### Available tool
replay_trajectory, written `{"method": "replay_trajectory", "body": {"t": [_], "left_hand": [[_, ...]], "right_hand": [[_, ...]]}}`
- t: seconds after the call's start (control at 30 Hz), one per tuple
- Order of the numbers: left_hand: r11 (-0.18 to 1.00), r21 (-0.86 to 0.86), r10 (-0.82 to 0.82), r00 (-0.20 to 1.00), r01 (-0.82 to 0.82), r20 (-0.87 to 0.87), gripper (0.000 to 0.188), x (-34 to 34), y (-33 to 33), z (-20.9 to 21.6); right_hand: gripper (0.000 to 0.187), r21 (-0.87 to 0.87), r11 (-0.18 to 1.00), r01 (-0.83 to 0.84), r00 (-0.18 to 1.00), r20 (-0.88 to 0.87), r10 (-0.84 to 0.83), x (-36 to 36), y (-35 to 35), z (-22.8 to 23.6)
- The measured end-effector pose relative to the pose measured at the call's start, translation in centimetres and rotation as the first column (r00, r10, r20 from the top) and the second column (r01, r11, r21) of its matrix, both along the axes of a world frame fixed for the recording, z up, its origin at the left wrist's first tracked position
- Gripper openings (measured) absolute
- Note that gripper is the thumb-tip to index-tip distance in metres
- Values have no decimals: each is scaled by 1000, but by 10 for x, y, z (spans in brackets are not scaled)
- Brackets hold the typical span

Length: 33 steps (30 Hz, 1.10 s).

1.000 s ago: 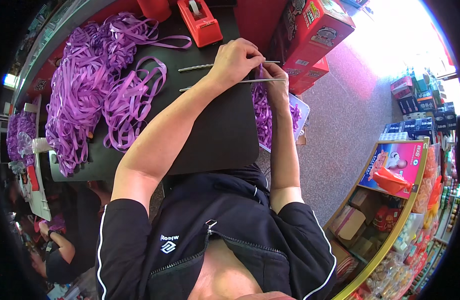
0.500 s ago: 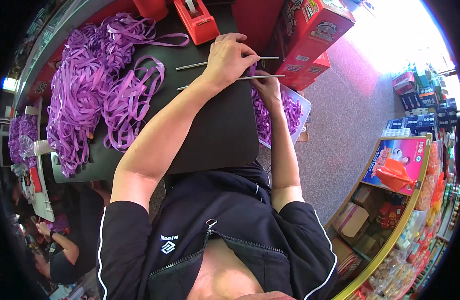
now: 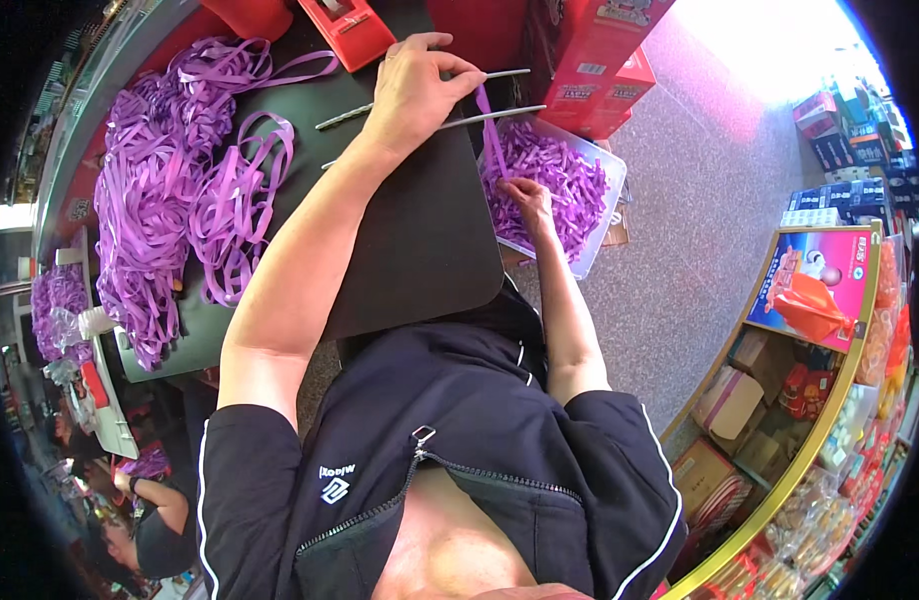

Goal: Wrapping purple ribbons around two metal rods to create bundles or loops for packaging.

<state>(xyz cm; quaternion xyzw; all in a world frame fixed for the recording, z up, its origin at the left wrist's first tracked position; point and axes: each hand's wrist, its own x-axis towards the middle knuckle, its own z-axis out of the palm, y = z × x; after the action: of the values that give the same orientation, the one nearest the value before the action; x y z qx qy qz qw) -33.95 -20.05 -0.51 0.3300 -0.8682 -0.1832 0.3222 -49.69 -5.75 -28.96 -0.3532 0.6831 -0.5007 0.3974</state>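
My left hand (image 3: 420,92) is closed over two thin metal rods at the right edge of a black tabletop (image 3: 420,270). Its thumb and fingertips pinch the upper end of a purple ribbon (image 3: 490,135) beside the far rod (image 3: 505,73); the near rod (image 3: 505,114) passes under my wrist. The ribbon hangs down from there to my right hand (image 3: 530,203), whose fingers are pinched on its lower end. Below that hand stands a translucent white bin (image 3: 618,185) full of short purple ribbon pieces (image 3: 570,185).
A big heap of long purple ribbon (image 3: 150,200) covers the table's left side. A red tape dispenser (image 3: 352,38) stands at the far edge. Red cartons (image 3: 610,90) rise beyond the bin. A gold-edged display cabinet (image 3: 800,440) is at right. Another person's arm (image 3: 165,500) shows at lower left.
My right hand has come down from the rods toward me, over the bin, and a length of ribbon now stretches between both hands. The whole view has shifted slightly.
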Motion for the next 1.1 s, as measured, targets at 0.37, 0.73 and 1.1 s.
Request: {"method": "replay_trajectory", "body": {"t": [0.37,0.73,1.1], "left_hand": [[1000,16,23,999,-24,34,25,-6,3,4],[1000,25,13,1000,-14,26,24,-5,2,1],[997,76,13,997,-18,70,23,-7,8,11]], "right_hand": [[25,91,984,156,676,716,-174,18,17,19],[26,-113,982,150,511,860,21,12,22,52],[21,199,971,135,990,1,-138,17,7,0]]}}
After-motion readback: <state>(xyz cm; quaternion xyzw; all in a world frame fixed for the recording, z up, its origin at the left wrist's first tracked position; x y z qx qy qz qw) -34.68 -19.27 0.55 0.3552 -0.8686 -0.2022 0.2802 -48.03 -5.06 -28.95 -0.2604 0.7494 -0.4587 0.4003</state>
